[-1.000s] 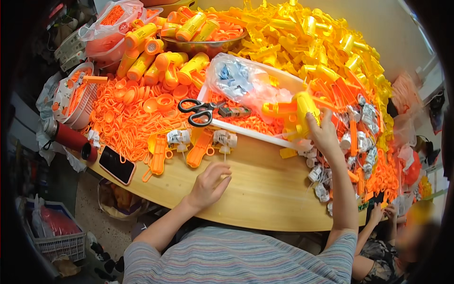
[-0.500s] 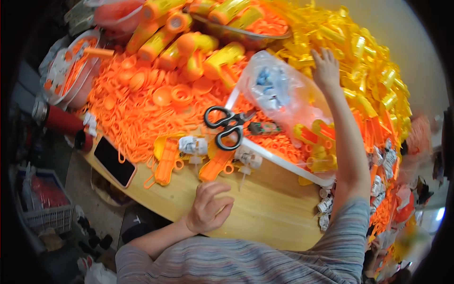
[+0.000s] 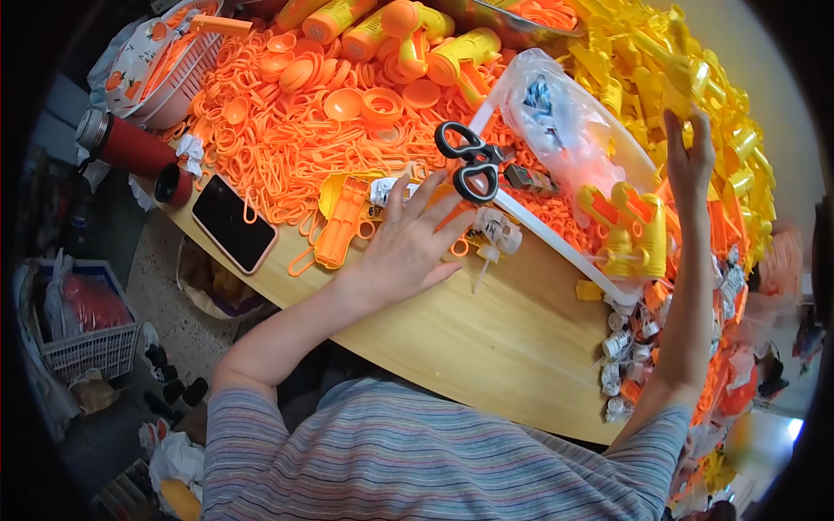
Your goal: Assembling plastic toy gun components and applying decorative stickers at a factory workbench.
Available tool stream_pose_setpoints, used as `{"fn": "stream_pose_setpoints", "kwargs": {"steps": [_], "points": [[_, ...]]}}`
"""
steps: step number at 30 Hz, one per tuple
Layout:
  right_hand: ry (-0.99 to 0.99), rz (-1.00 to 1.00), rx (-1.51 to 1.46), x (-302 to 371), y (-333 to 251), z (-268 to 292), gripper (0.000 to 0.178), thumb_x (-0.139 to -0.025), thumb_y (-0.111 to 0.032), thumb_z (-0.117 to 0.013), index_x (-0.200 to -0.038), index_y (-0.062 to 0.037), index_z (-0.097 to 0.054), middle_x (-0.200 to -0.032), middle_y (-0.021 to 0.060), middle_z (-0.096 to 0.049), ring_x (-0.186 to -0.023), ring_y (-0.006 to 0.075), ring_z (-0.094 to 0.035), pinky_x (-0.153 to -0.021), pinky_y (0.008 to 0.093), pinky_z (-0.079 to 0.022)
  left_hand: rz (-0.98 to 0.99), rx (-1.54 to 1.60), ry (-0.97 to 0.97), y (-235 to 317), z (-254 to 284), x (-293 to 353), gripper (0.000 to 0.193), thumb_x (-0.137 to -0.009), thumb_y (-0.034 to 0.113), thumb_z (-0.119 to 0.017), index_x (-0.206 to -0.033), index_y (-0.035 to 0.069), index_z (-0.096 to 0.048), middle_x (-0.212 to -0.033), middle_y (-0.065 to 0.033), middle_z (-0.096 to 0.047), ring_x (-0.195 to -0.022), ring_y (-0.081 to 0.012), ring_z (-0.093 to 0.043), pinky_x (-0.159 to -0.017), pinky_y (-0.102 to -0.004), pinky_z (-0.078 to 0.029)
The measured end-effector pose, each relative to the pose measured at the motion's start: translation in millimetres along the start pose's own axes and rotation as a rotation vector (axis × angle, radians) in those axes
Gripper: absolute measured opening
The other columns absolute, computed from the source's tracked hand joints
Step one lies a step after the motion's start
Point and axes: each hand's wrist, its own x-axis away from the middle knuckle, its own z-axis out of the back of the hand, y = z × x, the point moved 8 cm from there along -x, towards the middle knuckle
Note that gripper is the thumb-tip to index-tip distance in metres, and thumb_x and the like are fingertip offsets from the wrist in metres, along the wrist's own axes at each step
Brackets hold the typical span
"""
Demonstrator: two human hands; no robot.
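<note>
My left hand (image 3: 408,243) reaches over the near edge of the pile with fingers spread. It hides part of an orange plastic piece, and a small white motor-like part (image 3: 382,191) shows beside its fingertips. To its left lies an orange plastic piece with a ring (image 3: 343,227) on a yellow half-shell (image 3: 333,193). Just right of it is another white wrapped part with a thin pin (image 3: 498,230). At the yellow heap, my right hand (image 3: 692,161) has thumb and fingers round the lower end of a yellow plastic piece (image 3: 685,78).
Black-handled scissors (image 3: 479,174) rest on the rim of a white tray (image 3: 565,247) holding small orange parts and a clear bag (image 3: 556,113). Orange loops (image 3: 295,139) are heaped at left. A phone (image 3: 233,223) and red flask (image 3: 130,146) lie near the table's left edge.
My left hand has moved forward from the table edge to the parts, its fingers spreading. My right hand, formerly flat on the yellow heap, now grips a yellow piece. The whole view has shifted.
</note>
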Motion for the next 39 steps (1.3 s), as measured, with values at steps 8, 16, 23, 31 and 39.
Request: {"fn": "stream_pose_setpoints", "kwargs": {"steps": [8, 16, 23, 31, 39], "points": [[0.008, -0.943, -1.199, 160, -74, 84, 0.032, -0.090, -0.023, -0.054, -0.113, 0.0002, -0.052, -0.104, 0.0114, -0.061, -0.092, 0.0188, -0.062, -0.081, 0.0327, -0.052, -0.067, -0.030, -0.051, 11, -15, 4, 0.056, -0.073, 0.037, -0.071, -0.121, 0.014, -0.054, -0.125, -0.0163, -0.047, -0.132, -0.0390, -0.027, -0.106, -0.0635, -0.012], [-0.266, -1.252, -1.357, 264, -134, 84, 0.042, -0.087, -0.029, -0.049, -0.113, 0.0045, -0.051, -0.090, 0.0172, -0.063, -0.074, 0.0252, -0.066, -0.067, 0.0371, -0.056, -0.125, 0.122, -0.048, 90, -38, 41, 0.062, -0.075, 0.037, -0.071, -0.130, 0.015, -0.050, -0.129, -0.0153, -0.043, -0.129, -0.0362, -0.031, -0.104, -0.0577, -0.018], [-0.447, -1.404, -1.594, 256, -164, 60, 0.036, -0.092, -0.027, -0.048, -0.112, 0.0023, -0.056, -0.096, 0.0153, -0.065, -0.083, 0.0244, -0.066, -0.068, 0.0358, -0.056, -0.420, 0.392, 0.034, 154, 21, 16, 0.068, -0.072, 0.037, -0.074, -0.132, 0.014, -0.049, -0.135, -0.0156, -0.041, -0.124, -0.0348, -0.040, -0.103, -0.0467, -0.030], [-0.411, -1.304, -2.096, 235, -163, 11, 0.038, -0.094, -0.036, -0.049, -0.102, -0.0011, -0.060, -0.097, 0.0127, -0.066, -0.087, 0.0206, -0.065, -0.075, 0.0333, -0.054, -0.410, 0.510, -0.007, 135, 21, -5, 0.064, -0.063, 0.020, -0.083, -0.121, 0.009, -0.059, -0.118, -0.0115, -0.055, -0.109, -0.0269, -0.053, -0.091, -0.0364, -0.045], [-0.022, -1.304, -1.220, 310, -132, 47, 0.028, -0.097, -0.023, -0.046, -0.113, -0.0006, -0.050, -0.108, 0.0117, -0.059, -0.089, 0.0167, -0.061, -0.078, 0.0296, -0.051, -0.146, 0.463, -0.067, 99, -31, 3, 0.056, -0.066, 0.021, -0.080, -0.117, 0.008, -0.061, -0.109, -0.0126, -0.059, -0.106, -0.0273, -0.053, -0.093, -0.0373, -0.043]]}}
